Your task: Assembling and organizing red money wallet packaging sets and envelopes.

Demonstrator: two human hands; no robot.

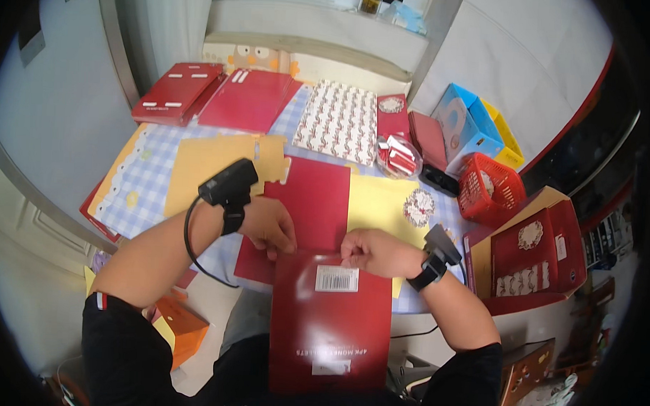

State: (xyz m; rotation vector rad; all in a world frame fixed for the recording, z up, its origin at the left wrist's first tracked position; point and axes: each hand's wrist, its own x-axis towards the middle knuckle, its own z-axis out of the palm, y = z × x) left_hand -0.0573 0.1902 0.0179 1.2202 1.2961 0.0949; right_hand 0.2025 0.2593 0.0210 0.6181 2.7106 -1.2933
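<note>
The right hand's (372,250) fingers pinch the glossy red packet's (328,321) far edge, at the surface's (141,189) near side; the left hand's (267,226) curl by its far-left corner, grip unclear. It looks unfinished; stacked red packets (173,90) far left seem done.

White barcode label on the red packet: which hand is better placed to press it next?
Probably the right hand: it is beside the label; the left hand is farther, near the upper left of the packet.

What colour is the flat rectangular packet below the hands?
The packet is mostly glossy dark red, best in head view.
</note>
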